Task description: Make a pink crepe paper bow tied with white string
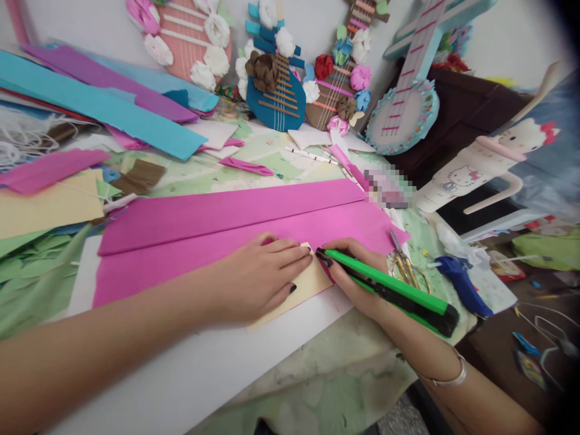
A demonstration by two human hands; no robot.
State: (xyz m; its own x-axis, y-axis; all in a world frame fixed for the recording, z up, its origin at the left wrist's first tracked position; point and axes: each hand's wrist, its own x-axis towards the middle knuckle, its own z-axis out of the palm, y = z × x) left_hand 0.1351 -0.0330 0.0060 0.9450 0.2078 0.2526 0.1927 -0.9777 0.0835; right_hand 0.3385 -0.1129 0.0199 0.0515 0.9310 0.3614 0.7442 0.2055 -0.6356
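Observation:
My left hand (258, 275) lies flat, fingers stretched out, pressing on a small cream card (313, 279). Under the card is a sheet of bright pink paper (217, 220) with a folded strip along its far side. The pink sheet rests on a white board (181, 380). My right hand (356, 281) is wrapped round a green box cutter (399, 284), its front end at the card's right edge. Its blade tip cannot be made out. Gold-handled scissors (408, 269) lie just beyond my right hand.
Paper-flower-trimmed model instruments (276, 103) lean along the wall. Blue paper strips (113, 115) and scraps lie at left. A white tumbler (471, 172) stands tilted in view at right, near a blue glue gun (462, 287). The table's front edge (344, 417) is close to me.

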